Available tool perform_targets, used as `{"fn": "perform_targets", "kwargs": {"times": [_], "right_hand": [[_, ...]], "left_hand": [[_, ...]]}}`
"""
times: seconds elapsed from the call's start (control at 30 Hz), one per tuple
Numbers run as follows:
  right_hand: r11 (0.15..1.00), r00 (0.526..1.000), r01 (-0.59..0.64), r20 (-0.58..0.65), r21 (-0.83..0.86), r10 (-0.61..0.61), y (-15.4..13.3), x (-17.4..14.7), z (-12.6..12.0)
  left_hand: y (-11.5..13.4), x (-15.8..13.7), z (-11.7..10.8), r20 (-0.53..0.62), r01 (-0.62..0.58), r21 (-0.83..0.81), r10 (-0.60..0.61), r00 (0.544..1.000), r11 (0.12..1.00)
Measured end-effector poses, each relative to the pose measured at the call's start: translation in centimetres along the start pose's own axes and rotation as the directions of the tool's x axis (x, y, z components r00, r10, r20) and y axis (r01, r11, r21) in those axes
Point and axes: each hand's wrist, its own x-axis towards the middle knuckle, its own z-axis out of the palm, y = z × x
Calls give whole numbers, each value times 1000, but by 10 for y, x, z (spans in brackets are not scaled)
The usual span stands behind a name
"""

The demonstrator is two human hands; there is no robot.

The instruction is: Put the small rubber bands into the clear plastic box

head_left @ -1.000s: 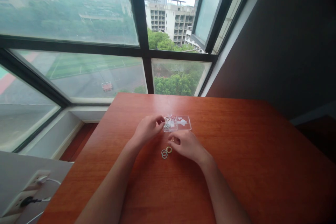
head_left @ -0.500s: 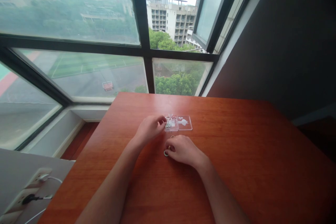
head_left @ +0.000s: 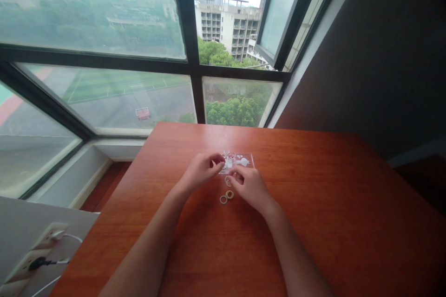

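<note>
At the left edge of a small clear plastic box (head_left: pixel 230 171) is my left hand (head_left: pixel 202 174), its thumb and forefinger closed on the box's side. Rings lie inside the box, partly behind the fingers. The box's lid (head_left: pixel 251 161), with a white print, is folded out flat to the right. My right hand (head_left: pixel 251 188) is just in front of the box, fingers curled and tips pinched at a pale ring (head_left: pixel 227 180). Closer to me, a thin silvery ring (head_left: pixel 223 200) and a thicker gold-coloured ring (head_left: pixel 229 195) lie side by side on the table.
The reddish-brown wooden table (head_left: pixel 331 204) reaches to the dark-framed window (head_left: pixel 198 97). A dark grey wall (head_left: pixel 383 55) rises on the right. Wall sockets (head_left: pixel 35 260) with plugs and white cables are at the lower left.
My right hand has moved away from me, from the nearer rings to the box's front edge, uncovering the silvery and gold-coloured rings. My left hand has shifted slightly right at the box.
</note>
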Motion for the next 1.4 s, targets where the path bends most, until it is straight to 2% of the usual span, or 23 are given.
{"fn": "perform_targets", "kwargs": {"times": [0.07, 0.17, 0.37, 0.6, 0.73, 0.87, 1.0, 1.13, 1.27, 1.4], "right_hand": [[1000, 996, -17, -83, 7, 17, 3, 2, -1], [1000, 987, -22, -156, 22, 25, 6, 2, -3], [1000, 982, -15, -185, 13, 17, 6, 1, -3], [1000, 984, -12, -176, 0, 12, 5, 2, -4], [1000, 988, -8, -152, -13, 6, 6, 2, -4], [999, 993, -15, -121, -36, 10, 7, 2, -3], [997, 998, -23, -62, -68, 18, 5, 1, -3], [997, 996, 30, 86, -65, -24, 1, -1, -3], [993, 965, 96, 251, -64, -77, -3, -5, -3], [984, 931, 137, 353, -113, -89, -6, -7, -2]], "left_hand": [[4, 0, 2, 41, 0, -102, 5, 999, 995], [10, 0, 7, 88, 4, -153, 10, 996, 988], [13, -1, 13, 111, -13, -159, 31, 993, 987], [2, 0, 4, -28, -8, 68, 10, 1000, 998], [-1, 0, 0, -37, 9, 204, -1, 999, 979], [-1, -1, 0, -34, 28, 273, -19, 999, 962], [-2, -2, 0, -42, 37, 286, -26, 999, 958], [-2, -2, -1, -46, 52, 291, -40, 998, 955], [-2, -2, -1, -49, 58, 292, -46, 998, 954], [-3, -2, -1, -51, 54, 295, -41, 998, 954]]}}
